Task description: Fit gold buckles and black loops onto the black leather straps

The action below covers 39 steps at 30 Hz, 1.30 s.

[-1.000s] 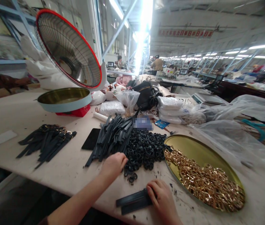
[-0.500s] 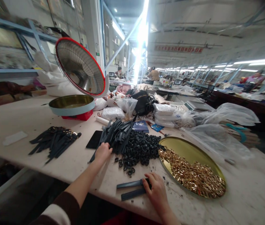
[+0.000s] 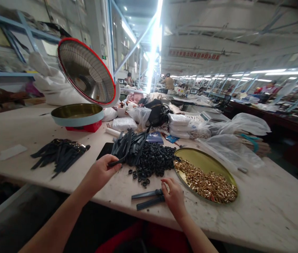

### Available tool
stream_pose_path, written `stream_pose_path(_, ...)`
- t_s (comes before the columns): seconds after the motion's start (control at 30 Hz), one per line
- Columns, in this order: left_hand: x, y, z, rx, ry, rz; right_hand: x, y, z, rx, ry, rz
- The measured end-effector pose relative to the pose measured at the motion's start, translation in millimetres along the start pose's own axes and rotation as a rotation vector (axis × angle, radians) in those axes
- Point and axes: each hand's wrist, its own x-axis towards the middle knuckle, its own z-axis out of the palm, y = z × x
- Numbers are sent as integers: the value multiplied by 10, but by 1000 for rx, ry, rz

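My left hand [image 3: 104, 172] pinches one end of a dark strap [image 3: 118, 161], lifted at the near left side of a heap of dark straps [image 3: 133, 146]. Beside that heap lies a pile of small black loops [image 3: 155, 160]. My right hand [image 3: 174, 196] rests near the table's front edge with curled fingers, at the right ends of two dark straps [image 3: 149, 204] lying side by side. What its fingertips hold, if anything, is hidden. To its right, a round gold tray [image 3: 214, 161] carries many small gold metal fittings [image 3: 208, 184].
Straps with gold fittings [image 3: 63, 154] lie at left, near a white slip [image 3: 12, 152]. Behind stand a round tin [image 3: 77, 121] on a red box [image 3: 85, 128] and a red-rimmed heater [image 3: 87, 72]. Plastic bags [image 3: 182, 123] and a black bag [image 3: 156, 112] are at the back.
My left hand has risen from the strap heap and drawn toward me, with a strap in its fingers. My right hand stays by the two straps, its fingers slightly shifted. The view has shifted a little.
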Motion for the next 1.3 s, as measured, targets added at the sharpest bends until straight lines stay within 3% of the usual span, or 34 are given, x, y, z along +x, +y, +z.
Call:
stream_pose_path(0.1, -58, 105, -169, -246, -112, -77, 133, -70, 107, -33, -125, -16)
stream_pose_path(0.27, 10, 130, -172, -659, -21, -246, 350, -172, 371, -102, -283, -21)
stream_pose_path(0.33, 65, 96, -33, -790, -71, -387, 414, -173, 446, -129, -332, -12)
stream_pose_path(0.43, 113, -18, 301, -874, -268, -640, 470, -132, 496, -146, -396, -9)
stream_pose_path(0.6, 60, -234, 821, -1057, -415, -839, 493, -87, 485, -153, -473, -12)
stream_pose_path(0.77, 5, -328, 1012, -1118, -451, -915, 515, -81, 474, -142, -523, 1)
stream_pose_path(0.9, -24, -375, 1087, -1113, -459, -950, 525, -44, 456, -67, -487, 19)
stream_pose_path(1.0, -62, -367, 1116, -1100, -456, -935, 484, -1, 413, 54, -419, 76)
stream_pose_path(1.07, -90, -317, 1118, -1065, -474, -916, 417, 25, 360, 215, -406, 199)
stream_pose_path(1.2, -131, -113, 1084, -897, -514, -848, 226, 14, 188, 753, -454, 554)
stream_pose_path(1.3, -154, 56, 1048, -827, -474, -733, 116, -62, 48, 1156, -377, 744)
